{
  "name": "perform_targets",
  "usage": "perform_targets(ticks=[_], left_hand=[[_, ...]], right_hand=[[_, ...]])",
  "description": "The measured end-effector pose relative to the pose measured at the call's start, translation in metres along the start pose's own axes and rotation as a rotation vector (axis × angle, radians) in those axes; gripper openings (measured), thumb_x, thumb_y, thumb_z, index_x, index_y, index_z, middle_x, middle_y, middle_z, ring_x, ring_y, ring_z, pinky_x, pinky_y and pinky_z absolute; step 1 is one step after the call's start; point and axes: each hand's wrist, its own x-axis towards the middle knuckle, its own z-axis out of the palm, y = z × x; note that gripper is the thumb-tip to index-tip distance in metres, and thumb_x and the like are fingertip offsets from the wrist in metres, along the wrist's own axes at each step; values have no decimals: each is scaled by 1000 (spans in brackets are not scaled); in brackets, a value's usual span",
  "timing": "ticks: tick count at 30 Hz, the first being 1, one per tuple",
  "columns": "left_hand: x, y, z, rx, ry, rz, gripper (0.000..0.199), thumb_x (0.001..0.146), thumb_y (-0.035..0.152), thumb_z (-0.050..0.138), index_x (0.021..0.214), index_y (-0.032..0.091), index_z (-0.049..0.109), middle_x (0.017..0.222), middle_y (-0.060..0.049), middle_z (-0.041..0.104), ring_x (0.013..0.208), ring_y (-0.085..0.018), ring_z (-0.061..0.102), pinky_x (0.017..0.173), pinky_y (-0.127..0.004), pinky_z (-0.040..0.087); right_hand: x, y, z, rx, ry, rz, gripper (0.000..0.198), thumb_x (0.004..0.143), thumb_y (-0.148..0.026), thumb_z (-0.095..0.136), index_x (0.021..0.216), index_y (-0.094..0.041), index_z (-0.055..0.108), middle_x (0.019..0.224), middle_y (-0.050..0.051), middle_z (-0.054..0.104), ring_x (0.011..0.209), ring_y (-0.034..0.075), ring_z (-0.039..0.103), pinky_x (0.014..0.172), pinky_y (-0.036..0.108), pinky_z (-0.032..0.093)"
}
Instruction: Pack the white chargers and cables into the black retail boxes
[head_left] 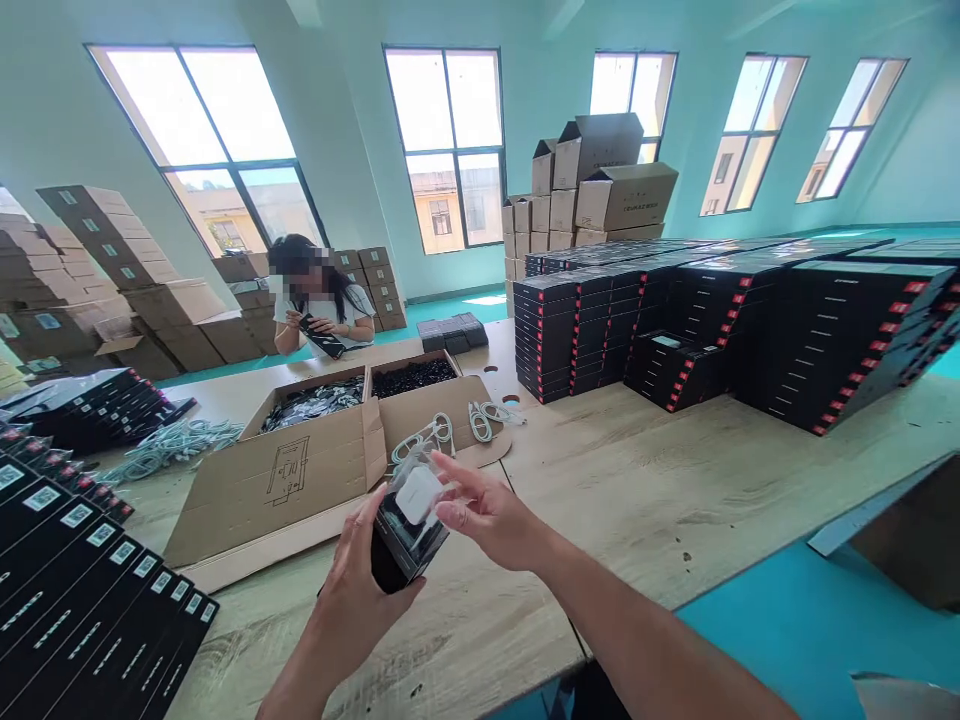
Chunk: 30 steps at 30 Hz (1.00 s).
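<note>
My left hand [364, 580] is wrapped round a small black box [401, 550], held tilted above the table. At the box's upper end is a white power adapter [418, 494], with clear plastic around it. My right hand [487, 510] reaches in from the right, its thumb and forefinger at the adapter's right edge on the plastic; blur hides how firmly they grip. Just beyond the hands, coiled white cables [424, 437] lie on the flap of an open carton [277, 490]. Another coiled cable [487, 418] is to their right.
The wooden table [600, 480] carries tall stacks of black boxes [810, 340] at right and more black boxes [90, 600] at near left. A pile of white cables [176, 445] lies left of the carton. Across the table, a person [322, 300] handles a black item.
</note>
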Motion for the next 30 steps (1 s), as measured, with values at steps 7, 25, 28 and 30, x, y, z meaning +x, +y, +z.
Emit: perform_targets(ticks=[7,25,28,30], left_hand=[[-3,-8,28,-246,148,-120,119,60,30,89,159,38,23,157,-11,43,147,-37,39,121,-54,26],[-4,-34,33,-400,309,-29,99,78,44,78,157,43,17,164,-11,35,139,-36,50,112,-52,43],[5,-41,28,-225,309,82,67,82,43,74,142,34,47,155,-12,47,135,-34,53,108,-51,48],[11,-49,26,-157,317,171,53,82,40,75,130,30,54,150,-14,51,134,-33,55,99,-49,56]], right_hand=[[29,-11,-12,48,-137,107,60,85,-41,72,142,-30,58,97,2,69,79,14,64,61,21,53],[60,-1,3,-603,-156,-167,28,96,-31,54,94,-20,80,65,-1,59,54,10,45,50,22,34],[64,5,-3,-507,-70,-176,27,97,-40,57,96,-22,77,78,1,67,64,13,56,55,23,42],[61,13,-6,-334,-16,-168,27,95,-47,59,102,-25,72,98,3,72,79,17,66,63,26,52]])
